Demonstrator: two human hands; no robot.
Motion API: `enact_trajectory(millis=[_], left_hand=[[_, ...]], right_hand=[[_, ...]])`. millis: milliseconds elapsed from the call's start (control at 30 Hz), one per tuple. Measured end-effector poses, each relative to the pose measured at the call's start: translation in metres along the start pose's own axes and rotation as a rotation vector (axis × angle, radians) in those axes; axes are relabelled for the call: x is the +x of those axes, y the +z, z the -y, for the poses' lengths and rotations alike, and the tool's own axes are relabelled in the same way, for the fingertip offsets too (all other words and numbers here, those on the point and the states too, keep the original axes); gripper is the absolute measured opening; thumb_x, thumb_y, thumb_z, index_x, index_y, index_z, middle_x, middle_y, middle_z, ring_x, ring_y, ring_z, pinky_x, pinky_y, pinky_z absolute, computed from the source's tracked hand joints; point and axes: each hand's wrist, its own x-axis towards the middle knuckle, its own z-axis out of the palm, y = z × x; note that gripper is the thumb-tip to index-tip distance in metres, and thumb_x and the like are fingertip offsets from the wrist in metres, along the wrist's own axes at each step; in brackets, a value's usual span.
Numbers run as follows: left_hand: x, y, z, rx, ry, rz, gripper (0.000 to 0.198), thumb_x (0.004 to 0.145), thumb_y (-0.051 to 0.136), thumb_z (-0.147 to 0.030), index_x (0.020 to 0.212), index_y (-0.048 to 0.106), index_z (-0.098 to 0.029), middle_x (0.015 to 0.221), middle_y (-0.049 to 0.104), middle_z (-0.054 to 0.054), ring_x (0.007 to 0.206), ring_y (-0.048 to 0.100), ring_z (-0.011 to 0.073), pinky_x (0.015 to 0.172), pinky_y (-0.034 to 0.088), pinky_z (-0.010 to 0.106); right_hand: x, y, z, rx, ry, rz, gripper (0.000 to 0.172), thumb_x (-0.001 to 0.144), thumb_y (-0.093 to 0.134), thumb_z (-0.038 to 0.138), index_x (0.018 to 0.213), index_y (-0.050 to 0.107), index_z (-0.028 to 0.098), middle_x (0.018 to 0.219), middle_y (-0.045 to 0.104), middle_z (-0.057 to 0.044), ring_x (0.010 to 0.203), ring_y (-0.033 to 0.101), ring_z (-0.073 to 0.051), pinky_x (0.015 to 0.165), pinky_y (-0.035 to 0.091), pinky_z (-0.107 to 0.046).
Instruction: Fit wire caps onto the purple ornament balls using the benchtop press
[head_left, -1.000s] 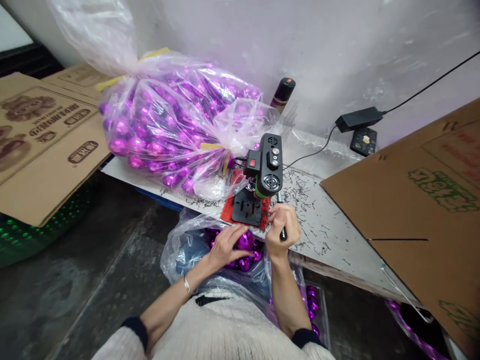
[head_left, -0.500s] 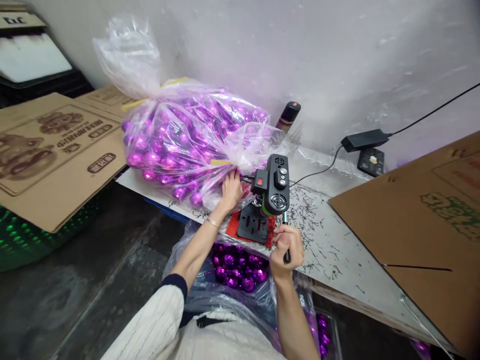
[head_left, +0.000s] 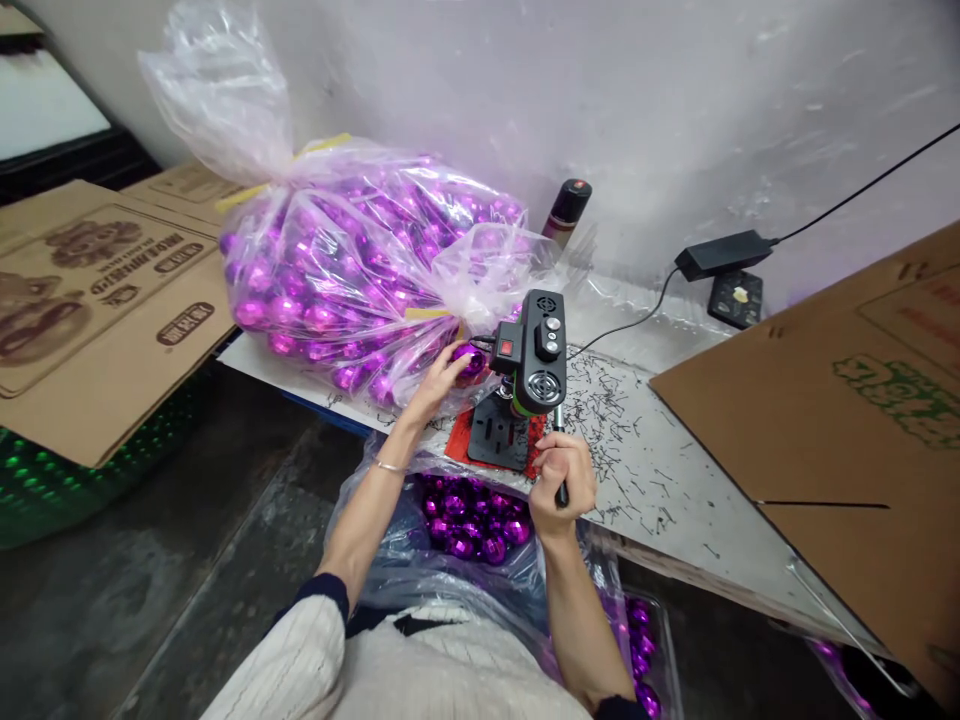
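Nearest, an open bag of baubles sits in the person's lap. Just above it, the right hand is closed around the lever handle of a small bench drill on the table. The left hand pinches a purple bauble just beside the drill's left side, against a big tied bag of the same baubles. Further back, a spray can and a power adapter stand by the wall.
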Motion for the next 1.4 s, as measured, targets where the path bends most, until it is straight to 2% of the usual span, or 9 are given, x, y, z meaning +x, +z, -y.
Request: enact_trajectory(millis=[133,200,333,433,567,667,967,1100,1400], left_hand=[[-0.056,-0.011,0.001,-0.378,-0.212,0.098,0.049,0.086,0.075,-0.052,0.123,0.069,-0.02,0.105,0.077,0.009,0.084,0.075,0.0198,0.072,0.063,0.033],[-0.074,-0.007,0.005,-0.411,-0.276,0.108,0.055,0.077,0.083,-0.055,0.116,0.07,-0.018,0.1,0.077,0.008,0.079,0.074,0.0173,0.067,0.061,0.027],[-0.092,0.013,0.013,-0.343,-0.298,0.096,0.068,0.08,0.078,-0.064,0.126,0.065,-0.017,0.105,0.077,0.01,0.073,0.073,0.0161,0.059,0.057,0.024],[-0.096,0.028,0.018,-0.165,-0.165,0.08,0.07,0.083,0.077,-0.061,0.136,0.062,-0.017,0.119,0.077,0.012,0.097,0.076,0.0236,0.081,0.063,0.033],[-0.099,0.037,0.021,0.206,0.011,0.06,0.064,0.085,0.08,-0.053,0.137,0.065,-0.019,0.127,0.075,0.014,0.119,0.071,0.0316,0.105,0.055,0.047],[-0.099,0.038,0.023,0.37,0.112,0.083,0.064,0.086,0.081,-0.049,0.14,0.063,-0.02,0.131,0.073,0.014,0.124,0.068,0.0332,0.108,0.052,0.049],[-0.101,0.036,0.026,0.555,0.365,0.086,0.064,0.092,0.072,-0.055,0.142,0.057,-0.017,0.125,0.074,0.016,0.12,0.069,0.0323,0.107,0.05,0.049],[-0.102,0.045,0.025,0.595,0.399,0.057,0.061,0.091,0.074,-0.053,0.139,0.059,-0.018,0.127,0.073,0.016,0.121,0.069,0.0316,0.111,0.046,0.05],[-0.096,0.055,0.04,0.427,0.309,0.085,0.066,0.084,0.082,-0.051,0.139,0.06,-0.021,0.134,0.072,0.013,0.128,0.067,0.0305,0.119,0.044,0.051]], right_hand=[[0.007,0.0,0.002,-0.003,0.03,-0.022,0.03,0.098,0.046,0.011,0.072,0.054,0.022,0.066,0.058,0.001,0.068,0.063,-0.016,0.062,0.046,-0.031],[0.015,0.0,0.004,-0.006,0.04,-0.038,0.031,0.099,0.047,0.013,0.07,0.054,0.023,0.065,0.058,0.001,0.067,0.062,-0.016,0.062,0.046,-0.031],[0.033,-0.001,0.009,-0.018,0.08,-0.028,0.034,0.102,0.046,0.017,0.069,0.052,0.023,0.063,0.055,0.001,0.064,0.061,-0.014,0.061,0.046,-0.031],[0.041,-0.002,0.012,-0.016,0.081,-0.019,0.033,0.103,0.046,0.018,0.07,0.05,0.022,0.064,0.054,0.002,0.063,0.059,-0.012,0.06,0.044,-0.03],[0.038,-0.003,0.012,-0.009,0.056,-0.023,0.032,0.102,0.047,0.016,0.071,0.05,0.022,0.066,0.056,0.002,0.064,0.059,-0.012,0.062,0.045,-0.029],[0.035,-0.004,0.01,-0.013,0.046,-0.002,0.03,0.102,0.046,0.015,0.073,0.052,0.022,0.067,0.057,0.001,0.066,0.06,-0.013,0.063,0.045,-0.03],[0.032,-0.006,0.011,-0.003,0.031,0.01,0.029,0.1,0.047,0.01,0.074,0.055,0.021,0.069,0.06,0.001,0.067,0.061,-0.013,0.064,0.046,-0.029],[0.032,-0.007,0.011,-0.007,0.02,0.014,0.028,0.099,0.047,0.009,0.074,0.055,0.021,0.071,0.061,0.0,0.068,0.062,-0.013,0.064,0.047,-0.029],[0.019,-0.007,0.005,-0.03,-0.009,0.028,0.025,0.099,0.048,0.011,0.078,0.055,0.021,0.073,0.062,0.0,0.07,0.062,-0.013,0.065,0.047,-0.029]])
